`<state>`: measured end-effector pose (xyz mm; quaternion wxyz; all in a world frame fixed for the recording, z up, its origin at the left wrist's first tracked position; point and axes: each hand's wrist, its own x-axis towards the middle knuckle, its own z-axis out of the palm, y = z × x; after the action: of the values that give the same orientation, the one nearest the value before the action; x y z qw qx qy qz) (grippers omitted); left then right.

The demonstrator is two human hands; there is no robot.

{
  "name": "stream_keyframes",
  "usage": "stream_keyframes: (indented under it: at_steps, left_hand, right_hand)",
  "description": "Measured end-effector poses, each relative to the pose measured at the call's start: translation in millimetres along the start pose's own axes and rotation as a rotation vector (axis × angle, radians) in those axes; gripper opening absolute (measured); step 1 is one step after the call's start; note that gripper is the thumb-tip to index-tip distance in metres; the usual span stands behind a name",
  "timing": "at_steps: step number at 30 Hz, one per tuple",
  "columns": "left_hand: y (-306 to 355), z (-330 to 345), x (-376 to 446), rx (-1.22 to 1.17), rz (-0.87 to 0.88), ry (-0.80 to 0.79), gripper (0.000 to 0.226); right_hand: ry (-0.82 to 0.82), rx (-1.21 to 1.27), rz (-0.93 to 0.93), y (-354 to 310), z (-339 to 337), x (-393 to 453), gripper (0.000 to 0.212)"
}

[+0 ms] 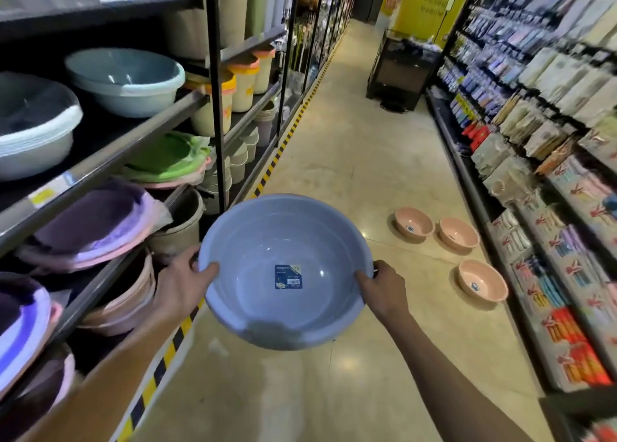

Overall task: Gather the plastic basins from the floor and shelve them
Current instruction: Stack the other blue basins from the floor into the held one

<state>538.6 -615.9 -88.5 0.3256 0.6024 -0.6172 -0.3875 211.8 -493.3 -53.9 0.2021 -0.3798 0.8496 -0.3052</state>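
Observation:
A large grey-blue plastic basin (267,241) with a blue label inside is held in the air above the aisle floor. My left hand (182,284) grips its left rim and my right hand (384,291) grips its right rim. Three small pink basins lie on the floor to the right: one (414,225), a second (458,233) beside it, and a third (482,280) nearer to me. The shelving (110,156) on my left holds more basins: pale blue (127,81), white (33,131), green (167,156) and purple-and-pink stacks (90,224).
Buckets (245,81) stand further along the left shelves. A yellow-black striped strip (280,148) runs along the shelf base. Racks of packaged goods (534,141) line the right side. A dark display stand (400,71) sits in the aisle far ahead.

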Motion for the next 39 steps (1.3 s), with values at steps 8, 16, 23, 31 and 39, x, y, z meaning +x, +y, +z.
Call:
stream_keyframes:
  at_steps: [8, 16, 23, 31, 39]
  left_hand:
    - [27, 35, 107, -0.009, 0.006, -0.057, 0.049]
    - [34, 95, 227, 0.04, -0.045, -0.067, 0.043]
    - [35, 135, 326, 0.047, -0.098, -0.019, 0.039]
    - [-14, 168, 436, 0.073, -0.232, -0.019, 0.043]
    - [-119, 225, 543, 0.099, -0.404, -0.082, 0.043]
  right_hand:
    - [0.008, -0.045, 0.047, -15, 18, 114, 0.022]
    - [-0.06, -0.073, 0.024, -15, 62, 263, 0.025]
    - [-0.166, -0.163, -0.034, -40, 108, 403, 0.026]
    - [-0.269, -0.279, -0.046, -65, 193, 512, 0.028]
    - [-0.332, -0.336, 0.015, -46, 320, 606, 0.029]
